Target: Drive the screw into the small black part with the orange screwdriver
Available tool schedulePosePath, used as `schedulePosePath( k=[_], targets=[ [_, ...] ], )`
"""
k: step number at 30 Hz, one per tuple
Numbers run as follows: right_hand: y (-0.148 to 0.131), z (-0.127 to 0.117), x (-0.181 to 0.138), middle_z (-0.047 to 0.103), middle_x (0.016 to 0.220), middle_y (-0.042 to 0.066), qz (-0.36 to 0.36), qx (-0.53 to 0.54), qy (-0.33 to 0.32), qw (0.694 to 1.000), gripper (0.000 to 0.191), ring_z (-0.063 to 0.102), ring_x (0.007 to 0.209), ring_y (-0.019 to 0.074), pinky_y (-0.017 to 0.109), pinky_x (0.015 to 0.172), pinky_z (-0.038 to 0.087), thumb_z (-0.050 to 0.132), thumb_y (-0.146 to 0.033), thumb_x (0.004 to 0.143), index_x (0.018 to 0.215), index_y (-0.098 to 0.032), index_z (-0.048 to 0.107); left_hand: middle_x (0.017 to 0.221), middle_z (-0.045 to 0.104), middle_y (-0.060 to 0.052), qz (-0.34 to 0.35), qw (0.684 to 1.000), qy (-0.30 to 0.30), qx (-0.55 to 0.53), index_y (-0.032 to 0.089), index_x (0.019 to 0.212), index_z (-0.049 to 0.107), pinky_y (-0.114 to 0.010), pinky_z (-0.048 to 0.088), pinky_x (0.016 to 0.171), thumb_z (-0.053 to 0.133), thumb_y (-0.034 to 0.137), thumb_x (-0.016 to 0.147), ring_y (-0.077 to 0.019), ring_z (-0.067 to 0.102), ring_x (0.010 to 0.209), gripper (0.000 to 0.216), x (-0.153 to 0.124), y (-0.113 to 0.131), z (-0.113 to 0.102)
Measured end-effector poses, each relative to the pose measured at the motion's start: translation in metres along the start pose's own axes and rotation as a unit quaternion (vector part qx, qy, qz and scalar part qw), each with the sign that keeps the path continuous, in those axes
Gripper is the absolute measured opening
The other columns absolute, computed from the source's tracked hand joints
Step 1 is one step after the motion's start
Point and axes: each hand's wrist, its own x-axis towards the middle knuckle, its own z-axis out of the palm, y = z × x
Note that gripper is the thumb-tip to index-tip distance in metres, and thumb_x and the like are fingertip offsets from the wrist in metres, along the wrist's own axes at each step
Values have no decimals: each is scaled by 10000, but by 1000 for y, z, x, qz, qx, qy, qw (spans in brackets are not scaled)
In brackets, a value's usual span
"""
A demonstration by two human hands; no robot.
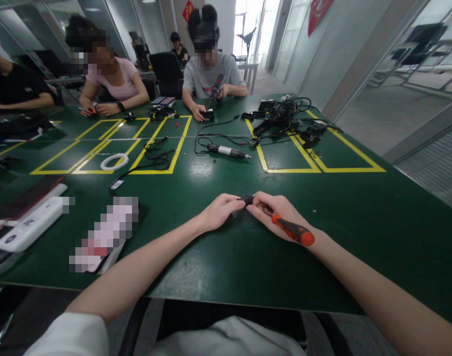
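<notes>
1. The right hand [279, 212] keeps the screwdriver [293, 230] inside its palm, nearer and to the right of the black part; the handle points back along the wrist. The tip is hidden.
2. The black part [247, 200] is between the two hands, over the table [196, 257]. The left hand [223, 212] pinches it from its left side, thumb and fingers close together. The right thumb and forefinger are almost closed at its right end; if they touch it, I cannot tell.
3. My judgement is that the work on the black part is in progress, not finished. The fingers cover any joint or screw, so what is done and what remains cannot be counted.
4. Beyond the black part, to the left, lies the tape roll [114, 161].
5. Straight beyond the black part lies the electric driver [227, 151], in no hand.
6. Farther beyond and to the right is the cable heap [281, 118].
7. Farthest beyond the black part, a co-worker's hand [198, 112] rests by a dark box [208, 114].
</notes>
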Motion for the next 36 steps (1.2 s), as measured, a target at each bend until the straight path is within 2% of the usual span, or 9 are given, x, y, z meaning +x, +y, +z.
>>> schedulePosePath(
  k=[7,12,18,21,25,29,31,33,36],
  targets=[
    [4,-2,2,504,564,-45,-10,-14,2,1000,286,449,477,128,267,525,351,549,-392,978,736,-241,520,630,418,34,8,998,-9,62,189,652,462,-267,303,611,490,520,858,-113,384,622,391,-1,3,-3],
    [9,-6,4,530,557,-35,-2,0,10,1000,311,456,482,126,270,507,350,616,-422,962,716,-232,604,626,404,42,11,992,31,119,184,651,466,-266,287,615,497,486,885,-109,378,626,384,1,2,-8],
    [13,-11,6,578,572,-8,47,84,145,985,427,470,494,134,267,460,362,748,-575,875,669,-222,625,705,453,34,27,968,151,198,188,719,473,-271,290,644,545,497,920,-122,407,680,375,7,-6,-16],
    [16,-16,7,552,543,-16,96,121,182,971,452,453,473,131,265,440,348,775,-617,831,674,-218,632,764,497,24,38,954,178,236,186,768,510,-268,313,666,622,475,903,-129,445,714,338,9,-9,-18],
    [25,-20,9,453,457,-65,181,144,183,955,485,382,413,111,257,408,287,827,-649,755,696,-211,627,798,551,11,48,946,158,279,187,805,572,-273,325,675,682,475,886,-142,489,733,318,8,-12,-18],
    [28,-16,13,497,511,-71,138,194,188,953,476,421,441,102,243,426,309,830,-637,773,766,-218,604,781,583,0,54,944,123,301,188,760,586,-287,362,698,738,490,847,-165,525,759,349,8,-15,-17],
    [26,-14,14,555,546,-55,110,223,176,953,475,450,445,103,244,432,346,788,-659,819,803,-222,604,861,635,-21,56,946,116,297,185,843,643,-308,420,753,779,486,811,-190,567,823,332,8,-17,-18],
    [23,-13,14,629,603,-22,90,239,169,952,482,487,450,111,256,436,390,755,-685,845,831,-220,628,1044,685,-54,61,952,109,280,188,1089,687,-338,476,842,798,429,792,-211,611,927,398,8,-17,-19],
    [18,-12,13,693,678,23,69,245,185,949,509,552,490,133,287,472,470,743,-722,843,813,-217,680,1248,693,-72,68,965,80,238,217,1399,588,-348,514,933,750,275,801,-209,646,1052,622,8,-17,-25]
  ],
)
